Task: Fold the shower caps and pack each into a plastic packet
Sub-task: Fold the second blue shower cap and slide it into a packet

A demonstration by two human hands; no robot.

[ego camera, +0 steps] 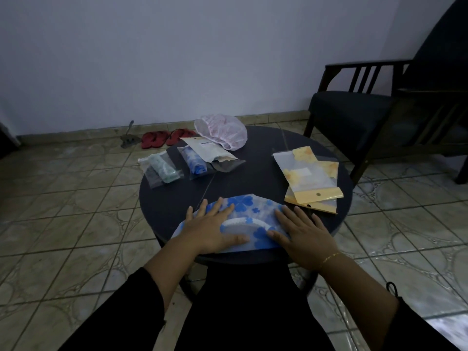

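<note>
A blue flowered shower cap (pixel 249 207) was spread flat at the near edge of the round dark table (pixel 253 160). It was pressed down by both hands, fingers straight: the left hand (pixel 211 228) on its left half, the right hand (pixel 302 233) on its right end. In the dim light, its fold lines could hardly be made out.

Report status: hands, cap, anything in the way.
Left hand and right hand flat, pressing blue flowered cap on round table. Cap folded, not packed. Yellow packets just right, clear.
</note>
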